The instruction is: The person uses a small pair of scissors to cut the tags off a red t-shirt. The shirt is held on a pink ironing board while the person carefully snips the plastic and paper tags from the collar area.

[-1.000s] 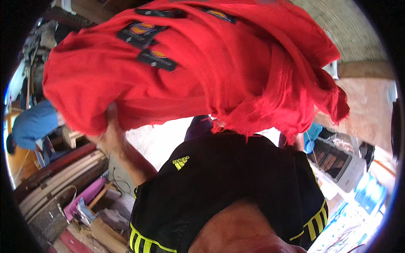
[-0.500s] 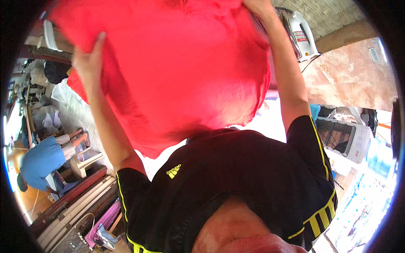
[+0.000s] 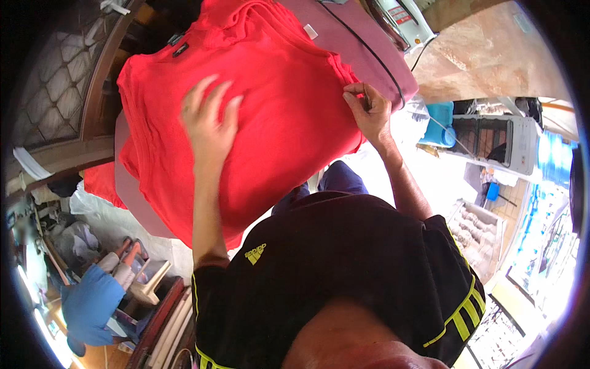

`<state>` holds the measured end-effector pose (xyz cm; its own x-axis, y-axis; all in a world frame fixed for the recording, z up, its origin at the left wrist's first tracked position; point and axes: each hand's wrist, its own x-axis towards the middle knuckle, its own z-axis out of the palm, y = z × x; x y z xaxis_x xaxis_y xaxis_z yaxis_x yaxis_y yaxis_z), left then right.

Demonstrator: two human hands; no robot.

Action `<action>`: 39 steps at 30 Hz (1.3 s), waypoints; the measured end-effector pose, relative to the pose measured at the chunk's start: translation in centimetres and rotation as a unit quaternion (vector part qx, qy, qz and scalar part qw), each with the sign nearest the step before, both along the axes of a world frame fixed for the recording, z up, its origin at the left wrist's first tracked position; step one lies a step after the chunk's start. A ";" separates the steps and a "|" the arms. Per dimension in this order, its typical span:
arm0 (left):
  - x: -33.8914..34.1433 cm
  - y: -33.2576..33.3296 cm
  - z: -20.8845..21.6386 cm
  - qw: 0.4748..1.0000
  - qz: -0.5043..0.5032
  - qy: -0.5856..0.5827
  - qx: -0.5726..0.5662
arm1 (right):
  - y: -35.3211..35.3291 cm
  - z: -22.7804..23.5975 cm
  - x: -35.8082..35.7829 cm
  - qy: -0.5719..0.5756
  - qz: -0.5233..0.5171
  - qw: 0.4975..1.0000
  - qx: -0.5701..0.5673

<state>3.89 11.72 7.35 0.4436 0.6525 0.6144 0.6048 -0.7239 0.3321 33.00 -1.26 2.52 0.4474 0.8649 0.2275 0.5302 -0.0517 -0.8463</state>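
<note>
A red shirt (image 3: 276, 117) lies spread over a mauve padded ironing board (image 3: 387, 61). A dark label (image 3: 180, 49) shows near its upper left edge. My left hand (image 3: 209, 120) is over the middle of the cloth, slightly blurred, with its fingers spread. At the shirt's right edge, my right hand (image 3: 370, 111) is closed in a pinch, thumb and forefinger at the cloth. A dark cord (image 3: 362, 40) crosses the board just beyond that hand. The shirt's lower left part hangs over the near edge of the board.
A white and grey iron (image 3: 405, 21) stands at the upper right, beside a brownish surface (image 3: 485, 61). To the right are a blue container (image 3: 437, 123) and a white-framed appliance (image 3: 522, 144). A person in a blue shirt (image 3: 92, 304) sits at the lower left near a stool (image 3: 150, 286).
The red shirt, lifted and spread in the air before, now lies on the board. Both hands have come down closer to me; the left is spread over the cloth, the right at its edge.
</note>
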 end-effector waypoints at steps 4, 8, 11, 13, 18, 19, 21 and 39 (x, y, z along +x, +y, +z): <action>9.6 1.9 -0.3 0.979 -0.184 -0.042 -0.071 | -0.4 0.7 -0.2 0.068 0.027 0.997 0.005; 12.8 3.3 -1.1 0.975 -0.170 0.051 -0.133 | 0.2 0.2 2.7 0.278 0.031 0.960 0.004; 12.1 3.8 -0.6 0.964 -0.196 0.051 -0.174 | 1.4 2.4 4.7 0.293 0.046 0.952 -0.072; 11.3 3.9 0.6 0.952 -0.199 0.063 -0.224 | 3.4 3.4 4.6 0.268 0.126 0.955 -0.009; 6.8 1.4 3.7 0.946 -0.166 0.019 -0.278 | 10.5 4.1 1.8 0.126 0.375 0.916 0.071; 6.1 0.9 3.9 0.951 -0.155 0.011 -0.269 | 11.6 3.3 1.3 0.074 0.407 0.908 0.060; 4.6 -0.4 2.9 0.957 -0.099 0.026 -0.273 | 11.8 2.1 -0.2 -0.114 0.363 0.924 0.049; 8.0 -7.0 -6.2 0.994 0.027 -0.056 -0.090 | 2.6 1.0 -2.1 0.022 0.260 0.965 -0.024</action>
